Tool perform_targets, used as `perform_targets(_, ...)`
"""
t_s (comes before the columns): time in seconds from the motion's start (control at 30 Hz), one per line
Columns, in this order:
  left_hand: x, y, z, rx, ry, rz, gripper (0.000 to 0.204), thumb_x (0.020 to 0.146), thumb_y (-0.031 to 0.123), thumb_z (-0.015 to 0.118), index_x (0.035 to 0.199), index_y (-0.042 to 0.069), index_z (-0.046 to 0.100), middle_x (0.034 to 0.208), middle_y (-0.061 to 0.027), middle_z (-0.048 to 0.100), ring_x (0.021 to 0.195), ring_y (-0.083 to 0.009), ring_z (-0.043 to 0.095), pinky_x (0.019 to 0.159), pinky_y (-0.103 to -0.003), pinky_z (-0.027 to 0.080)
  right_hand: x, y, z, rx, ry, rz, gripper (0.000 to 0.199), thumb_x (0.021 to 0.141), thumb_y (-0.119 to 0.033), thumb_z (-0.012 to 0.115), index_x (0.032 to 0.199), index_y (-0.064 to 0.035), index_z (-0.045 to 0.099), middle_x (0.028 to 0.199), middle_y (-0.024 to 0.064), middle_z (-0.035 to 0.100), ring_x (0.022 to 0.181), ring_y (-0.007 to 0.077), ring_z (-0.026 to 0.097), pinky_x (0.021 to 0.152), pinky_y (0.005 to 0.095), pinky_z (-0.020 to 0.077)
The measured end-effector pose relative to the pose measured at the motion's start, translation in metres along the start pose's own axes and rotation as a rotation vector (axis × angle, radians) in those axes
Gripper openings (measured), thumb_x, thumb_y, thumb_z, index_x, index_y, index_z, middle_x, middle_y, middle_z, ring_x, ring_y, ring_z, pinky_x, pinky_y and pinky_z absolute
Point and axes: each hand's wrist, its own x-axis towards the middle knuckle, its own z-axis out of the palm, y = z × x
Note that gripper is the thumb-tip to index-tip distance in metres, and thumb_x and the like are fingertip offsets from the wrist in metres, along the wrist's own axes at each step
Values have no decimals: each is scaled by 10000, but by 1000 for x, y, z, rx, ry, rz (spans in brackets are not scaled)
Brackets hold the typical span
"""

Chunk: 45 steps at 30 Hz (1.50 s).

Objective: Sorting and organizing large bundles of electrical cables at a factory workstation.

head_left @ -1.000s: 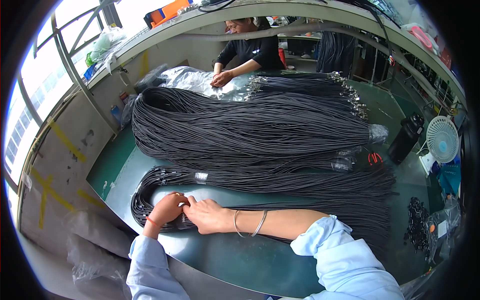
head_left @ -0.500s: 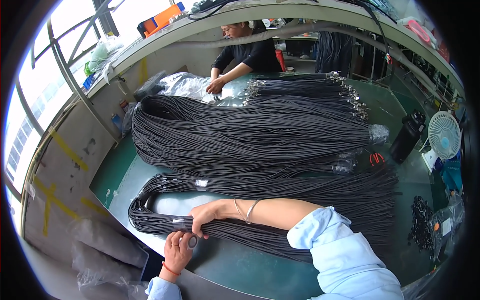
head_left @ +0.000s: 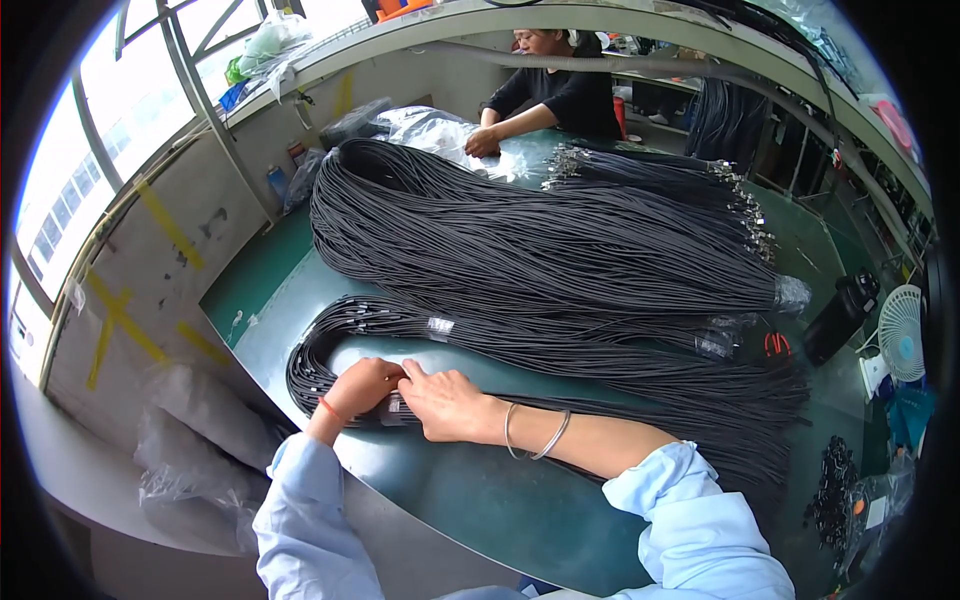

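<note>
Lower centre, I see right hand (head_left: 447, 403) gripping U-looped thin-black-cable bundle (head_left: 310, 362), probably steadying it; can't tell left hand's grip (head_left: 362, 386).

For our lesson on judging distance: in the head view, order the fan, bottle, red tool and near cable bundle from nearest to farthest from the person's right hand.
1. Near cable bundle: under the right hand.
2. Red tool: to the right.
3. Bottle: right beyond it.
4. Fan: farthest right.
</note>
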Motion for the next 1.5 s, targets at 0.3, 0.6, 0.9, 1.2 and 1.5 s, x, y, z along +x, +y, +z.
perform_targets(0.3,-95,28,99,421,662,380,433,746,43,706,1173,61,642,1140,-131,569,1086,-348,585,899,-413,514,34,36,-11,667,-623,211,485,555,-13,708,1016,72,583,786,225,681,785,253,709,599,348,549)
perform_targets(0.6,-71,33,20,-11,1033,109,553,694,83,780,1224,36,628,1142,-114,618,1081,-306,588,901,-403,505,25,32,32,374,-393,82,452,581,26,705,1014,74,586,832,232,669,814,317,707,627,379,565)
perform_targets(0.9,-8,-21,17,490,326,503,279,821,203,732,1072,84,709,1079,-103,663,1024,-299,618,858,-363,500,15,6,23,106,-80,27,427,624,-25,729,1014,58,575,895,227,657,851,361,698,679,451,572)
perform_targets(1.2,-98,45,93,226,629,254,551,714,124,806,1212,69,578,1221,-157,524,1141,-372,506,950,-454,453,35,50,8,1103,-566,217,426,590,49,674,1003,71,575,800,177,661,642,255,674,557,344,541)
perform_targets(1.5,-86,26,115,122,782,238,730,653,12,807,1311,94,502,1220,-148,525,1129,-381,517,954,-454,453,34,47,22,1473,-681,232,309,579,42,709,873,68,617,765,179,660,607,236,664,550,341,535)
